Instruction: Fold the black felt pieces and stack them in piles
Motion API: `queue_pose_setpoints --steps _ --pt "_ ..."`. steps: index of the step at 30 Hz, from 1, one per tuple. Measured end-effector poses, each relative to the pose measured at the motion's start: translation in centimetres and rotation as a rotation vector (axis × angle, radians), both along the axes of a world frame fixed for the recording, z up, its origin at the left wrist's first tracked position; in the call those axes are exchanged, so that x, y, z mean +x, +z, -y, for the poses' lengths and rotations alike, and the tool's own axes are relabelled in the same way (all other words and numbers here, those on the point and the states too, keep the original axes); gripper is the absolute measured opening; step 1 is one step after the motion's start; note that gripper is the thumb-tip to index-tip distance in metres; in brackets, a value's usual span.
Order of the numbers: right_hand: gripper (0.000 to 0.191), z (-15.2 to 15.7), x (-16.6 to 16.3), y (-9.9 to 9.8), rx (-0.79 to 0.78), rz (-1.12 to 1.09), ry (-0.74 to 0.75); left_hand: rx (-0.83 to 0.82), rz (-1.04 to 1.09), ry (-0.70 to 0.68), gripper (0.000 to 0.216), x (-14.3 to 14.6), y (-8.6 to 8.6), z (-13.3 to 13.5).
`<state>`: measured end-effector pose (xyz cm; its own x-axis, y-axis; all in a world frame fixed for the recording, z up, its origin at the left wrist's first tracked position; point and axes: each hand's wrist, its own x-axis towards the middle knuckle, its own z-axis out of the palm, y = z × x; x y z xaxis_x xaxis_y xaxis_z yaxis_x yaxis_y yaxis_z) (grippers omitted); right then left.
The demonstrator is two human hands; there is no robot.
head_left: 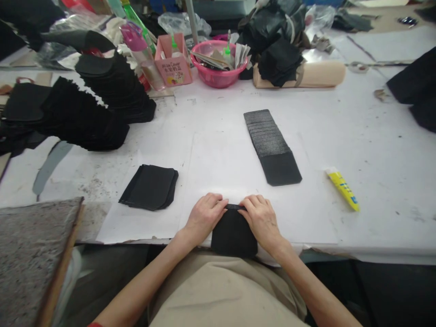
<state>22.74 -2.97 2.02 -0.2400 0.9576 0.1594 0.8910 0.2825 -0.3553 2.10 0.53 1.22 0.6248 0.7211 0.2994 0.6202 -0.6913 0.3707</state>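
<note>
At the table's front edge lies a flat black piece [234,234], leather-like, with rounded lower corners. My left hand [206,213] pinches its far left corner, and my right hand [260,218] pinches the far right corner. Between my fingertips the far edge looks folded over in a narrow strip. To the left sits a small stack of similar black pieces [150,186]. Farther off, right of centre, an overlapping row of black pieces [272,145] is fanned out, most showing a greyish strip. A yellow tube [344,190] rests on the right.
Tall black stacks [112,86] stand at the back left, near a grey strip [51,168]. A pink basin [218,68], a pink box [173,61] and a beige roll [320,75] line the back. A fuzzy grey board [34,254] juts in at the lower left.
</note>
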Motion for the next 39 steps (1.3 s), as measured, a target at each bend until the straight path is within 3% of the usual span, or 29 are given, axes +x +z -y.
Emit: queue_pose_setpoints --steps 8,14,22,39 --pt "0.008 0.2 0.2 -0.4 0.026 -0.108 0.020 -0.013 0.006 -0.082 0.010 0.3 -0.7 -0.8" --pt "0.019 0.8 0.5 -1.4 0.091 -0.254 0.057 0.096 -0.072 -0.174 0.012 -0.3 -0.6 -0.5" --pt "0.023 0.9 1.5 -1.6 0.095 -0.186 0.186 0.194 -0.155 -0.257 0.017 -0.8 -0.4 -0.7" --pt "0.029 0.4 2.5 -1.6 0.059 -0.146 0.272 0.160 -0.252 -0.313 0.018 -0.9 0.2 -1.0"
